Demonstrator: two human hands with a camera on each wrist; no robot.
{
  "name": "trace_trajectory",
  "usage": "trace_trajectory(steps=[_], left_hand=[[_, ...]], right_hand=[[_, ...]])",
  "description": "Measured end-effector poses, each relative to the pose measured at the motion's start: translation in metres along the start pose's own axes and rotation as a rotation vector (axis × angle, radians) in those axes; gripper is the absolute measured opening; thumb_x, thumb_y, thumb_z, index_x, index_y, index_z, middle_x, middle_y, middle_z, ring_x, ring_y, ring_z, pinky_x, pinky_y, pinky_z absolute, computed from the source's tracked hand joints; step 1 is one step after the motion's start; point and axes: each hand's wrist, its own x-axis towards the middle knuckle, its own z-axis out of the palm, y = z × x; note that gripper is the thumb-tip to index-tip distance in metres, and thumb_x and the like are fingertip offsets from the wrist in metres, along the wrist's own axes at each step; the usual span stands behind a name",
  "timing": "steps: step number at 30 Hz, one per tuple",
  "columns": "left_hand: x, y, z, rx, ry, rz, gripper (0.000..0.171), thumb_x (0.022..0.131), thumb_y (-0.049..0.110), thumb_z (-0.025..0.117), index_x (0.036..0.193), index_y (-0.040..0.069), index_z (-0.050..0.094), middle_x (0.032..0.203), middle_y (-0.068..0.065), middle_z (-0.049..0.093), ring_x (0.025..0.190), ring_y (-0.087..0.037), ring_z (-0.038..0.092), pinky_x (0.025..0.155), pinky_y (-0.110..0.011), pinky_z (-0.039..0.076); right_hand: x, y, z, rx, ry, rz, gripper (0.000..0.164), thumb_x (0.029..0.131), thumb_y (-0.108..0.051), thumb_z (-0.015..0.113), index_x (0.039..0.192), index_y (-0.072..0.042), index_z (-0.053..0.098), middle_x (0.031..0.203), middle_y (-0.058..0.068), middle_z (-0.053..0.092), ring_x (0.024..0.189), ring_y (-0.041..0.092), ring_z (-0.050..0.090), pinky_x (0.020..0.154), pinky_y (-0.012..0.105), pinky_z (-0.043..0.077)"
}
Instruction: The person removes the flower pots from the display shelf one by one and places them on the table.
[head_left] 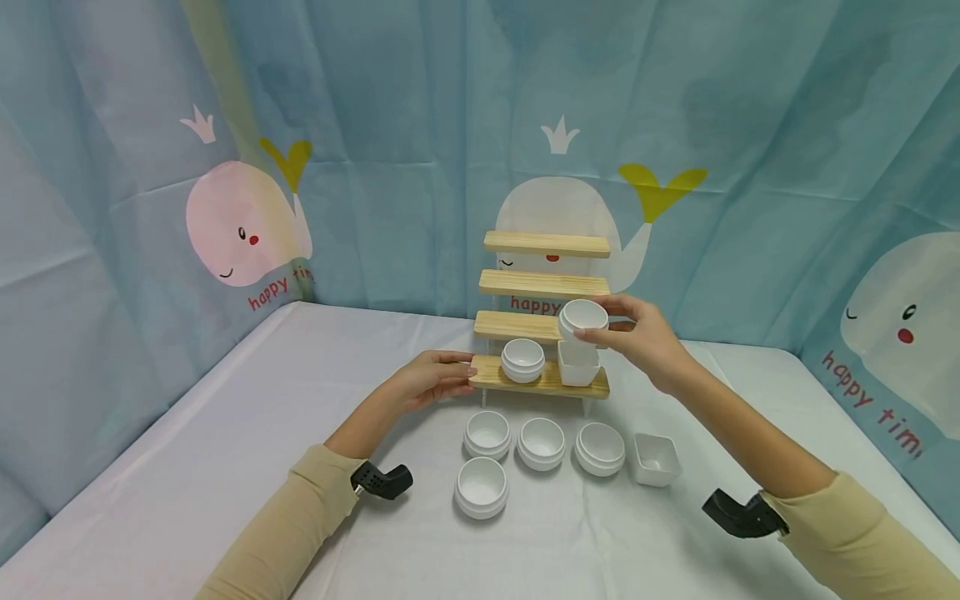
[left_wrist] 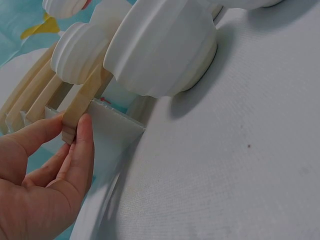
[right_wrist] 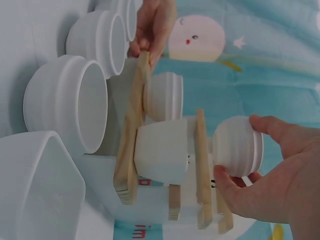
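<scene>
A tiered stand with wooden shelves [head_left: 545, 286] stands on the cloth. My left hand [head_left: 427, 383] pinches the left end of the bottom shelf [left_wrist: 82, 102] between thumb and fingers. My right hand [head_left: 651, 340] holds a round white bowl [head_left: 583, 317] by its sides, upright, near the right end of the second shelf from the bottom. Whether this bowl touches that shelf I cannot tell. On the bottom shelf stand another round white bowl [head_left: 522, 360] and, to its right, a square white bowl [right_wrist: 162, 151]. In the head view the held bowl hangs just above the square one.
In front of the stand, several round white bowls [head_left: 541, 443] and a square white bowl [head_left: 656, 459] sit on the white cloth [head_left: 375, 550]. A blue curtain [head_left: 390, 150] with whale prints hangs behind.
</scene>
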Motion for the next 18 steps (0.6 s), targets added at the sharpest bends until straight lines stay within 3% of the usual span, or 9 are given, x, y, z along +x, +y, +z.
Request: trace_trajectory(steps=[4, 11, 18], left_hand=[[-0.001, 0.000, 0.000, -0.003, -0.001, 0.002, 0.052, 0.106, -0.001, 0.059, 0.153, -0.013, 0.042, 0.113, -0.013, 0.067, 0.084, -0.010, 0.072, 0.080, -0.021, 0.065], [0.000, 0.000, 0.000, -0.005, -0.004, 0.006, 0.052, 0.105, -0.002, 0.059, 0.153, -0.013, 0.042, 0.113, -0.013, 0.067, 0.085, -0.010, 0.072, 0.080, -0.021, 0.065], [0.000, 0.000, -0.001, 0.003, 0.005, -0.003, 0.052, 0.105, 0.000, 0.060, 0.153, -0.012, 0.043, 0.115, -0.013, 0.066, 0.086, -0.010, 0.072, 0.082, -0.021, 0.065]], right_hand=[[-0.005, -0.002, 0.000, 0.004, -0.007, -0.004, 0.068, 0.095, -0.019, 0.079, 0.153, -0.002, 0.049, 0.150, 0.019, 0.053, 0.103, 0.006, 0.064, 0.106, 0.035, 0.050], [-0.013, -0.003, 0.001, 0.003, -0.017, -0.023, 0.069, 0.096, -0.019, 0.079, 0.155, -0.003, 0.047, 0.149, 0.017, 0.054, 0.101, 0.005, 0.065, 0.102, 0.031, 0.051], [-0.020, -0.002, 0.002, -0.015, -0.020, -0.025, 0.068, 0.097, -0.022, 0.079, 0.154, -0.003, 0.049, 0.147, 0.016, 0.055, 0.105, 0.007, 0.065, 0.103, 0.036, 0.052]])
